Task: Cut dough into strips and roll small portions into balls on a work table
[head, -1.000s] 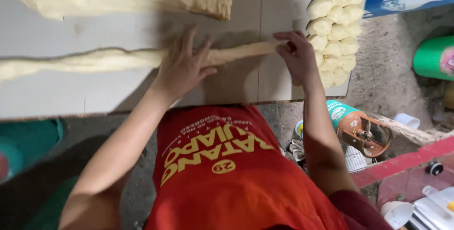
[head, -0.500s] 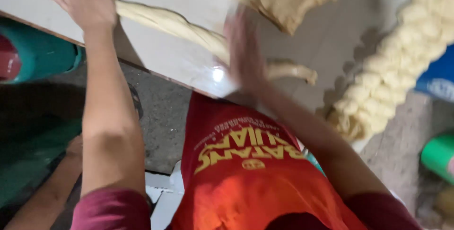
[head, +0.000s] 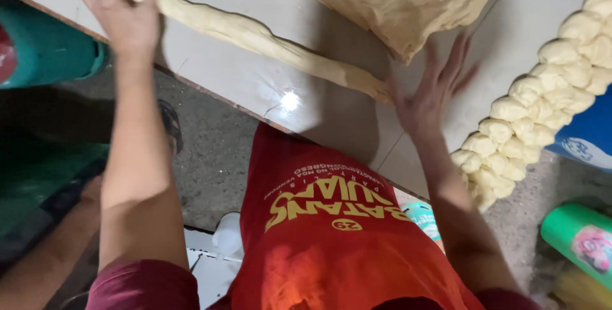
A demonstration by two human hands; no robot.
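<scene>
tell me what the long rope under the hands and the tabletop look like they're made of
Long rope: looks like soft raw dough, pale yellow and matte, with a lumpy, stretched surface. The left hand grips one end and the right hand lies on the other.
Tabletop: probably laminate or another smooth hard sheet, light grey; a bright glare spot suggests a slight gloss.

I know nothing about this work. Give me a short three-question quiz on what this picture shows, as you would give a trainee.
1. True or false: the left hand grips one end of the long dough rope.
2. Which lies nearest the right hand? A. the green container B. the rope's other end C. the teal drum
3. What lines the right side of the white table?

Key
1. True.
2. B; the hand is open and blurred, so contact is unclear.
3. A row of small dough pieces, beside the large dough mass.
</scene>
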